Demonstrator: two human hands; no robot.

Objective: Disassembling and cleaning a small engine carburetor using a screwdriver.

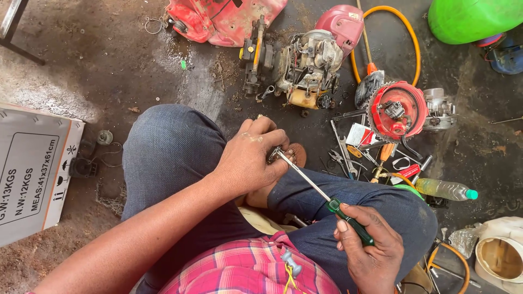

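Oily workshop floor [98, 65] lies below us; our left hand [248, 160] clenches a small metal part [275, 154], and the screwdriver [321, 191], gripped by our right hand [370, 247], slants up-left into it.

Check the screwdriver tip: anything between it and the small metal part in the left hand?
Nothing visible. The right hand grips the green-handled screwdriver, and its bare shaft runs clear over the knee to the small metal part pinched in the left hand. Whether the tip is seated cannot be told; the fingers partly cover the part.
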